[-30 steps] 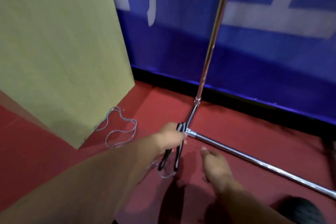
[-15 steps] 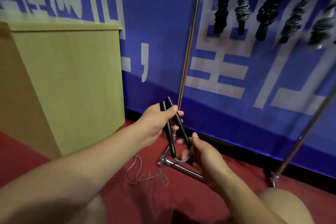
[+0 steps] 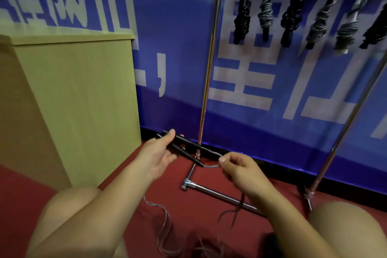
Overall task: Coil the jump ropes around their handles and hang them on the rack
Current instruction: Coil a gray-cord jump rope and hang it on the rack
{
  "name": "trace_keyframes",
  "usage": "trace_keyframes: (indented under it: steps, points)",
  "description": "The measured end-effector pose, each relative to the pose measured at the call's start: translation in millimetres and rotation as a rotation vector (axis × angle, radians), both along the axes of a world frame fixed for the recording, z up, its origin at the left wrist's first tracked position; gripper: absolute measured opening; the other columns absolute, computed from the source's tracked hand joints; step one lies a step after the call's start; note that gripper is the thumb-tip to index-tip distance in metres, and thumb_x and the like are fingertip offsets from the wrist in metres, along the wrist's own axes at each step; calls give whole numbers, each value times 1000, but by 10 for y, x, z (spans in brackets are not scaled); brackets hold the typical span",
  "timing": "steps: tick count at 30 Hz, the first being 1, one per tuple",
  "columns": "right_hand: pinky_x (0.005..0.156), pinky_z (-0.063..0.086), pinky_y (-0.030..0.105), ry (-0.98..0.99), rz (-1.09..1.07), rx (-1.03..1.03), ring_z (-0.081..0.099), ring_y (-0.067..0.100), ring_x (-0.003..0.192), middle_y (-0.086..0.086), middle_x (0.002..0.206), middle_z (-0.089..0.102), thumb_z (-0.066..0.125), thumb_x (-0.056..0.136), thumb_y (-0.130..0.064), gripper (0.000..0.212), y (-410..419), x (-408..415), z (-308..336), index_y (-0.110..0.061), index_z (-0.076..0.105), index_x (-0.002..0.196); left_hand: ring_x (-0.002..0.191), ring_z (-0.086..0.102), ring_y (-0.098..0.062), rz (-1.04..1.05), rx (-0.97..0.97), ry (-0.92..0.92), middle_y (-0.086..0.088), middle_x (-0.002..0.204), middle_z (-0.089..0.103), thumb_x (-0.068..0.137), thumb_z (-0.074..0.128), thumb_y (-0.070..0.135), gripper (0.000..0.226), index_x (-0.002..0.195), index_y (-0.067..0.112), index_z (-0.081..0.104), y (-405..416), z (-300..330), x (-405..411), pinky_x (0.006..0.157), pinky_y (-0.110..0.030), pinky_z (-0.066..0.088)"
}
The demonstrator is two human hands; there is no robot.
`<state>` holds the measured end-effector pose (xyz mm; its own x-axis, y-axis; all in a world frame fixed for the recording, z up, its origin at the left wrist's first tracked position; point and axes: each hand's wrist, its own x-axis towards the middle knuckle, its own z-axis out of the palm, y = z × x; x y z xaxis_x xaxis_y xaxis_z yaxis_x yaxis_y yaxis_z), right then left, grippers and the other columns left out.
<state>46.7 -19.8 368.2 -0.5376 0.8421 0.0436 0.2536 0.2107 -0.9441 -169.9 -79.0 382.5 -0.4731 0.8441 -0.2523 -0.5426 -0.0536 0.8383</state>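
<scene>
Holding two slim black plastic jump-rope handles (image 3: pixel 184 148) side by side, our left hand (image 3: pixel 159 157) grips them near their far ends, thumb on top. Our right hand (image 3: pixel 238 168) pinches the thin grey steel cable (image 3: pixel 211 166) just where it leaves the handle tips; the rest of the cable drops below that hand and trails in loose loops on the red carpeted floor (image 3: pixel 199 211) between our knees.

Compared with half a second ago, the handles have swung from nearly upright to nearly level, and the right hand has shifted from their lower ends onto the cable. A second ago the pair was only being lifted off the floor. We judge that the pickup is over and the first turn of coiling is about to start; no wrap sits on the handles yet.

Count: two handles, one cable, two hands. On the top bar of the chrome tubular rack (image 3: pixel 206 90) we count seven coiled rope bundles (image 3: pixel 266 16) hanging, some black and some grey, the rightmost cut by the frame edge. One yellow-green wooden cabinet (image 3: pixel 73 100) stands at left, before one blue banner with white lettering (image 3: pixel 178 27).
</scene>
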Motion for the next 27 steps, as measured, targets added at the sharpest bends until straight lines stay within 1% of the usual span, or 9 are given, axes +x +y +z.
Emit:
trace_keyframes:
  steps: [4, 6, 8, 12, 15, 18, 20, 24, 27]
  points:
    - [52, 31, 19, 72, 9, -6, 37, 9, 56, -8, 57, 44, 51, 102, -28, 26, -23, 19, -155, -13, 62, 84, 77, 75, -22, -8, -44, -45, -18, 109, 73, 98, 60, 19, 22, 115, 4, 61, -7, -98, 113, 60, -35, 60]
    - [55, 38, 20, 19, 47, 73, 46, 6, 57, -3, 59, 53, 48, 103, -31, 24, -73, 52, -252, -24, 69, 94, 90, 74, -27, -47, -24, -110, -20, 114, 71, 97, 61, 19, 26, 118, 4, 60, -29, -117, 241, 67, -39, 63]
    - [67, 45, 24, 11, 45, 120, 57, 6, 68, -2, 72, 65, 50, 102, -29, 23, -82, 72, -299, -34, 72, 98, 104, 70, -31, -86, 9, -196, -19, 116, 70, 96, 63, 19, 23, 113, 4, 62, -68, -101, 379, 77, -40, 62]
    - [60, 37, 23, 77, 41, 83, 46, 3, 58, -11, 61, 57, 50, 102, -23, 34, -130, 18, -282, -36, 72, 78, 114, 66, -32, -63, 43, -311, -17, 123, 68, 97, 62, 24, 22, 106, 4, 64, -69, -103, 488, 83, -37, 60]
    - [60, 38, 18, 123, 34, 62, 50, 1, 58, -8, 64, 62, 50, 102, -15, 33, -181, -85, -273, -19, 71, 78, 103, 68, -28, -150, -16, -291, -11, 120, 70, 96, 60, 35, 34, 108, 3, 65, -94, -148, 545, 93, -44, 52]
    - [65, 43, 22, 151, 86, 40, 55, 6, 63, 3, 68, 66, 50, 102, -19, 30, -195, -147, -296, -9, 71, 83, 92, 68, -30, -235, -49, -297, -17, 105, 72, 98, 56, 34, 25, 97, 9, 60, -105, -141, 620, 76, -44, 54]
    - [58, 40, 28, 102, 131, 12, 48, 15, 59, 8, 66, 61, 51, 101, -28, 29, -186, -161, -315, -14, 72, 88, 87, 72, -30, -146, -24, -288, -18, 100, 75, 103, 49, 29, 21, 105, 10, 58, -68, -126, 575, 67, -39, 59]
    - [49, 41, 24, 62, 200, -115, 50, 17, 50, 4, 71, 66, 48, 103, -18, 24, -212, -190, -337, -16, 71, 101, 90, 71, -32, 26, 53, -332, -21, 101, 73, 106, 43, 31, 27, 115, 9, 56, 7, -74, 371, 78, -43, 56]
    - [47, 33, 25, 52, 218, -153, 44, 17, 48, 6, 70, 66, 46, 104, -20, 26, -210, -179, -323, -16, 71, 100, 88, 69, -29, 142, 90, -358, -17, 98, 70, 106, 42, 33, 25, 109, 12, 56, 65, -36, 228, 75, -41, 54]
